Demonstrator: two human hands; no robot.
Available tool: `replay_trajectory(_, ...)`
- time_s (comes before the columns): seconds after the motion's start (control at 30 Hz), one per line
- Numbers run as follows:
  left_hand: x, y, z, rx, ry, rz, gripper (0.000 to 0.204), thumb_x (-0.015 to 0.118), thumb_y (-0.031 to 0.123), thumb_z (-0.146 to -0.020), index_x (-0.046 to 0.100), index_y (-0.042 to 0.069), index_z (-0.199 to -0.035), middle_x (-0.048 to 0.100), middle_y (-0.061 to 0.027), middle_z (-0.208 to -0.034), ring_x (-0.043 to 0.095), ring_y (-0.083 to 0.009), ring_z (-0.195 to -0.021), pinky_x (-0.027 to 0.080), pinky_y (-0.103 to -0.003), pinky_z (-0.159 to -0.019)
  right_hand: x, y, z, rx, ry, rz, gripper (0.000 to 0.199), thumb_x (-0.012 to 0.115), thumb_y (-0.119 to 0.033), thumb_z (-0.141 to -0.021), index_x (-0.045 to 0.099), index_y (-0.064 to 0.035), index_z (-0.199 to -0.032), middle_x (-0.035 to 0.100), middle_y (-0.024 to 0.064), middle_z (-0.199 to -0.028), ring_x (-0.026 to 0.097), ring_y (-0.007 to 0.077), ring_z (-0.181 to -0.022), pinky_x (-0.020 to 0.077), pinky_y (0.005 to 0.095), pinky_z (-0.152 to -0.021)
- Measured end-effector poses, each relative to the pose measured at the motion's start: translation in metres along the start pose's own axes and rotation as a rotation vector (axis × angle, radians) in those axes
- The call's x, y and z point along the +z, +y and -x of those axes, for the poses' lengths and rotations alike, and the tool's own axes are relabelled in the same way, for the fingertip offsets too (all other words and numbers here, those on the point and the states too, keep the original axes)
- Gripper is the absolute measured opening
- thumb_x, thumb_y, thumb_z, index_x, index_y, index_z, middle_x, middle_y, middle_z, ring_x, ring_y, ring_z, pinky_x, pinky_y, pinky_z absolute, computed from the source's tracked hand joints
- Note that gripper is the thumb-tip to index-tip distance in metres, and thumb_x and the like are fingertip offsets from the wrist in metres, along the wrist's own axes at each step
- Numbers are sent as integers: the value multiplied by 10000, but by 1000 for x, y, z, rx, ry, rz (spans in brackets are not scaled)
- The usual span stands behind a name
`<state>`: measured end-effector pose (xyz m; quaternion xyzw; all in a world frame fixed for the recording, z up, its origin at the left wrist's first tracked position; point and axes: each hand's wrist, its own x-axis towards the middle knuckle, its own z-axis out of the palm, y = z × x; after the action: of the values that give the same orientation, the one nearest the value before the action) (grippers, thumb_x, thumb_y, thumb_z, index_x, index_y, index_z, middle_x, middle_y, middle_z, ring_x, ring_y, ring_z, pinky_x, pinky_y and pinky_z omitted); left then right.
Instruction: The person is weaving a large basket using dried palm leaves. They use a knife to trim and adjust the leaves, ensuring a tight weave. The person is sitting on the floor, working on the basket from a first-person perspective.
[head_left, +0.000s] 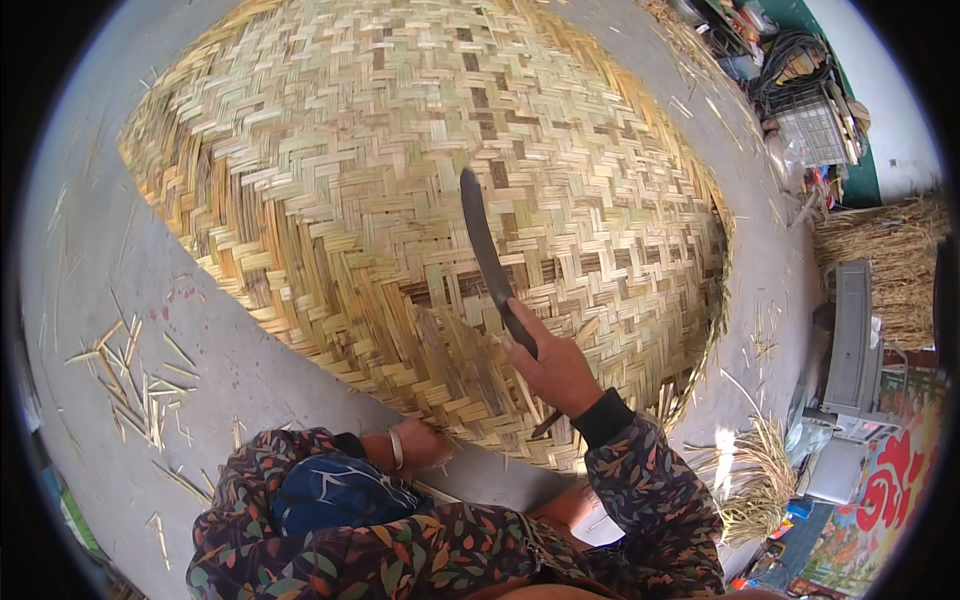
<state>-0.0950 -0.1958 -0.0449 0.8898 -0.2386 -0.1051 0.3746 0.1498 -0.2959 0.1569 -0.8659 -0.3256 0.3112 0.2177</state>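
Observation:
A large woven mat of split strips (pixel 400 200), pale yellow with darker brown strips, spreads across the floor in front of me. My right hand (pixel 553 370) is closed round a long, curved, dark knife-like tool (pixel 483 240), held over the mat's near part. The narrow end of this tool points away from me, toward the mat's middle. A silver bangle circles my left wrist, and my left hand (pixel 424 443) is low at the mat's near edge. Its fingers are hidden from view.
Loose cut strips (pixel 135 385) litter the grey floor (pixel 230 340) at the left. Tied straw (pixel 755 480) lies at the near right. Along the right side stand a grey metal frame (pixel 848 335), a straw stack (pixel 880 265), and a white crate (pixel 812 135) with dark coiled cord.

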Motion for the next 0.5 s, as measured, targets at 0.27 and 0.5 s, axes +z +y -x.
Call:
replay_trajectory(0.27,-23,10,-1,-18,-196,4,167,618,243,-806,652,98,-884,657,-125,-725,666,-340,-660,540,-447,-560,-77,44,91,226,-77,277,658,476,-404,-952,230,-135,-1500,638,241,-737,629,436,-699,481,504,-645)
replay_trajectory(0.5,-9,-8,-3,25,-357,66,286,611,243,-817,667,49,-1020,665,-179,-941,656,-376,-848,536,-482,-709,-119,91,147,352,188,350,650,488,-365,-944,245,-124,-1497,637,264,-749,624,457,-708,486,510,-651)
